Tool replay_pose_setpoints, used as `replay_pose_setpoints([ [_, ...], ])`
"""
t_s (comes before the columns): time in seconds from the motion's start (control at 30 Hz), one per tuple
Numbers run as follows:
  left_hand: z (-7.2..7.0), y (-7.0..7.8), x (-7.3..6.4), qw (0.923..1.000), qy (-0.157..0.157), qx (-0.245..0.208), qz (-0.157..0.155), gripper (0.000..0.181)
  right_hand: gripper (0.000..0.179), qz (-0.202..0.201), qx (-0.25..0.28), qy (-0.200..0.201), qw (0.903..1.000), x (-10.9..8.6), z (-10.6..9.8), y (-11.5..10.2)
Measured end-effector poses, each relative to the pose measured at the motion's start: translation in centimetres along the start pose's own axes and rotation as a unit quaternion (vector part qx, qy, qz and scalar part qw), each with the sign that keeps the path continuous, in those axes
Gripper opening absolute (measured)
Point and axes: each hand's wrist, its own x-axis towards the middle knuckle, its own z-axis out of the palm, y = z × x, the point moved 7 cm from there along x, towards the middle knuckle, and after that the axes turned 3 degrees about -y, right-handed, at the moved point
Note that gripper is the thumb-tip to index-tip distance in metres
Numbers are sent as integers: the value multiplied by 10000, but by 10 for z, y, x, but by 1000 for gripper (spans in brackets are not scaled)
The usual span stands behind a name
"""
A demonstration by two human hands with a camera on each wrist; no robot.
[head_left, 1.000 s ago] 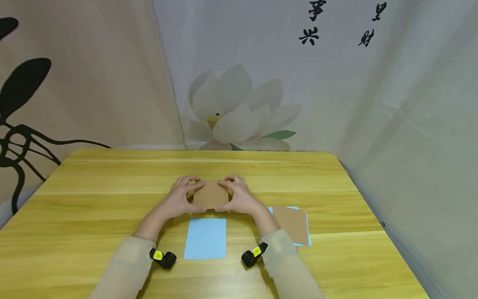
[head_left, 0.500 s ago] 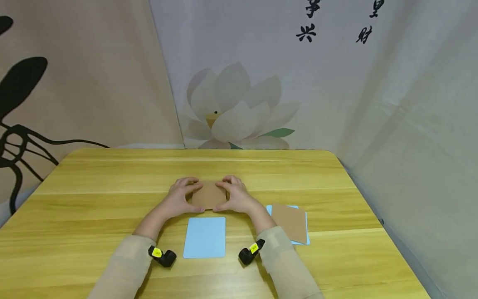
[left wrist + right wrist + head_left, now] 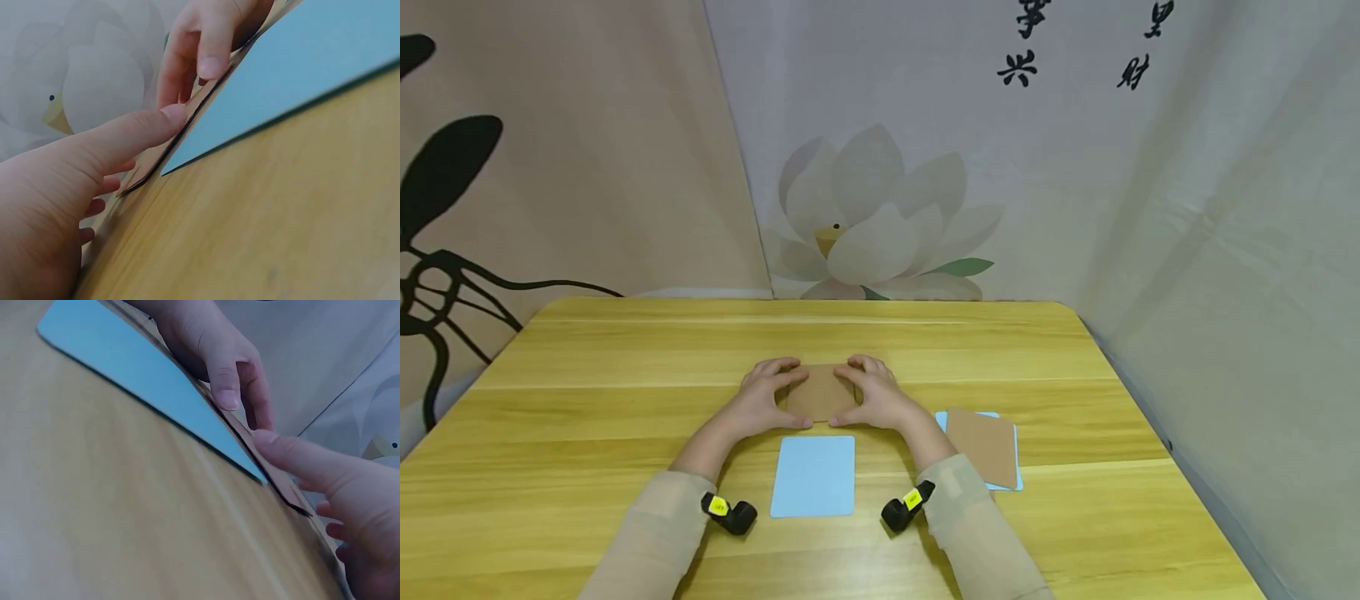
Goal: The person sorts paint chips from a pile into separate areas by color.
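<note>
A brown square card (image 3: pixel 821 393) lies flat or nearly flat on the wooden table, between both hands in the head view. My left hand (image 3: pixel 767 395) grips its left side, thumb at the near edge and fingers at the far edge. From the other side, my right hand (image 3: pixel 874 395) holds it the same way. The two thumbs come close together on the card's near edge in the left wrist view, where the left thumb (image 3: pixel 147 128) shows clearly. Just nearer than this card lies a light blue square card (image 3: pixel 813 477), apart from both hands.
Beside the right forearm, another brown card (image 3: pixel 983 450) lies askew over light blue card edges (image 3: pixel 1018 467). Small black cameras are strapped at both sleeve cuffs. Beyond the table's far edge (image 3: pixel 880 302) hangs a curtain with a printed lotus (image 3: pixel 880 217).
The brown card has come down slightly toward the table and sits a little nearer, with both hands still around it. The blue card and the pile on the right stay put.
</note>
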Motion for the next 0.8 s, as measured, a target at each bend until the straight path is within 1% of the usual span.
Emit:
replay_pose_setpoints([
  [0.17, -2, 1, -1, 9999, 79, -125, -24, 88, 83, -10, 187, 235, 9995, -5, -7, -4],
  [0.27, -3, 3, -2, 9996, 186, -191, -67, 87, 82, -16, 148, 367, 9992, -9, -10, -6],
  [0.4, -4, 9, -4, 9991, 338, -242, -11, 85, 81, 25, 38, 502, 9987, -19, -15, -6],
  [0.6, -2, 24, -6, 9986, 429, -272, 137, 84, 79, -86, -66, 676, 9977, -33, -23, -8],
  [0.8, 3, 49, -4, 9972, 515, -255, 472, 86, 77, -230, -130, 771, 9967, -51, -31, -7],
])
